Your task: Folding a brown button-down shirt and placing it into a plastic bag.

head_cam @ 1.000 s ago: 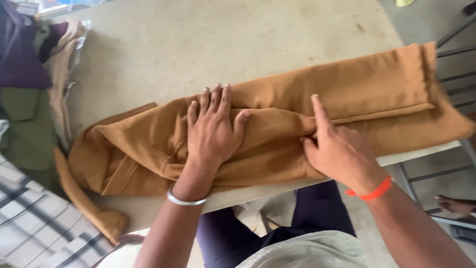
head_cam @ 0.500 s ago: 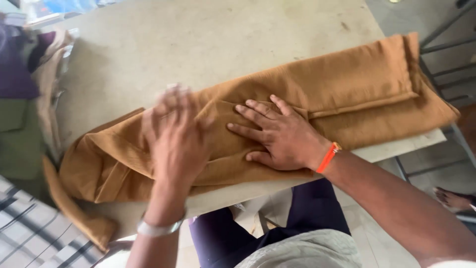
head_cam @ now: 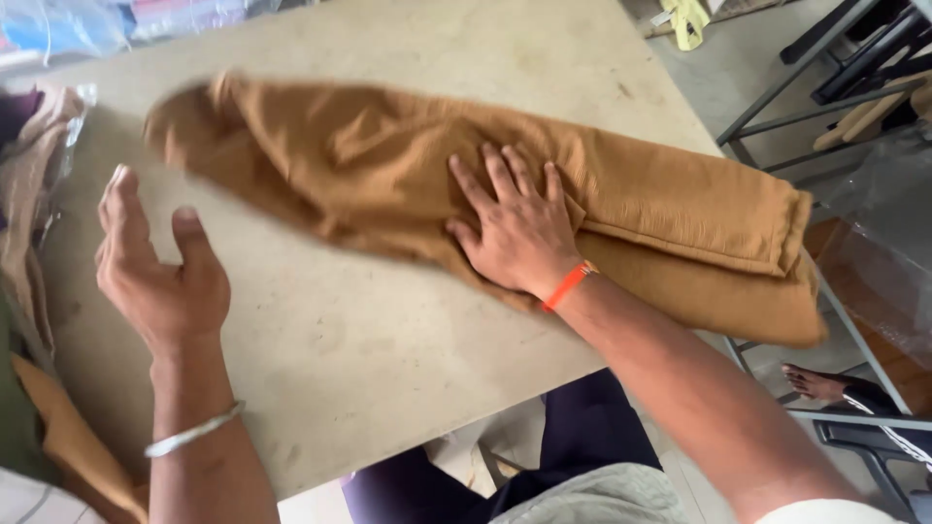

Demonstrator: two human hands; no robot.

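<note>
Starting at the far left, beyond the left hand [head_cam: 160, 277], a heap of other cloth [head_cam: 34, 233] in tan, green and purple hangs at the table's edge, with clear plastic wrap near its top. That hand is open and empty, fingers spread and palm turned inward, raised just above bare tabletop [head_cam: 320, 340]; a metal bangle [head_cam: 192, 430] sits on its wrist. A second ago it lay flat on the brown garment [head_cam: 388, 175]; it has since come off the fabric and moved out to the left. Over the same interval the garment's left portion, formerly bunched and spilling over the near edge, has been thrown up and away, and now lies wholly on the table, blurred at its far-left end as if moving. To the right of the freed hand, the right hand [head_cam: 519, 228] lies open and flat on the garment's middle, fingers splayed, pinning rather than gripping; an orange band [head_cam: 566, 285] circles its wrist. Judgement: the fold is mid-way, with one hand anchoring while the other is free to take a new hold. Right of the pinning hand the folded end of the garment lies stacked, its corner overhanging the table's right edge. Open tabletop lies between and in front of both hands; metal frames [head_cam: 825, 87] and a seated person's foot [head_cam: 820, 383] stand further right.
</note>
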